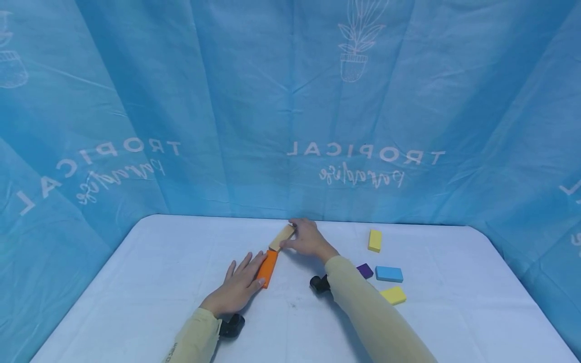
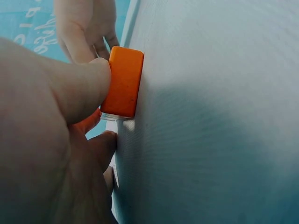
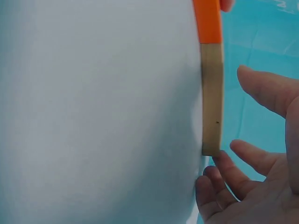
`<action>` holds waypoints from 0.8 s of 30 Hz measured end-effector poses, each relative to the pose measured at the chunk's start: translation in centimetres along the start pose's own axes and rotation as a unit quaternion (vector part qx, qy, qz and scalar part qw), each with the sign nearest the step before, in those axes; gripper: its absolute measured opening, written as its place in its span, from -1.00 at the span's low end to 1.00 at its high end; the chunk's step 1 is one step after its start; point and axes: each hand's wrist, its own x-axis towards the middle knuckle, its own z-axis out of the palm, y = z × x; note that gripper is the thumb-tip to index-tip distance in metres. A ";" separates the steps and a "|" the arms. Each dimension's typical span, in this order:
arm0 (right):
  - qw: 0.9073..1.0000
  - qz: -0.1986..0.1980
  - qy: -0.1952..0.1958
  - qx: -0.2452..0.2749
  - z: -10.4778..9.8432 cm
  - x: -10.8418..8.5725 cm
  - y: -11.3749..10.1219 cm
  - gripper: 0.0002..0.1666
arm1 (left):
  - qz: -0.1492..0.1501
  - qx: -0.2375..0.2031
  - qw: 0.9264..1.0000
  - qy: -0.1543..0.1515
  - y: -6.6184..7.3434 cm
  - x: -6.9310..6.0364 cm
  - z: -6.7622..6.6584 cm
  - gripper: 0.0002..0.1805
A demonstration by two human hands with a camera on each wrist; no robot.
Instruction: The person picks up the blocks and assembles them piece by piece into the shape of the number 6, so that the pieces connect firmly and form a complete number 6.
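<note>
An orange block (image 1: 268, 269) lies on the white table, its far end against a natural wood block (image 1: 281, 238) set at a slight angle. The left hand (image 1: 236, 290) holds the orange block (image 2: 125, 81), thumb against it and fingers along its other side. Beside the far end of the wood block is the right hand (image 1: 310, 239), fingers spread. In the right wrist view a fingertip of the right hand (image 3: 261, 177) touches the end of the wood block (image 3: 212, 98), while the thumb stands apart from it.
Right of the hands lie a yellow block (image 1: 374, 241), a blue block (image 1: 389, 274), a purple block (image 1: 365, 271) and another yellow block (image 1: 394, 295), partly behind the right sleeve. A blue printed curtain (image 1: 254, 111) hangs behind the table.
</note>
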 end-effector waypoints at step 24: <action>0.996 -0.024 0.054 0.072 -3.4 -5.4 -0.8 -0.21 | -0.004 -0.004 1.000 0.005 0.0 -0.1 0.1 -0.27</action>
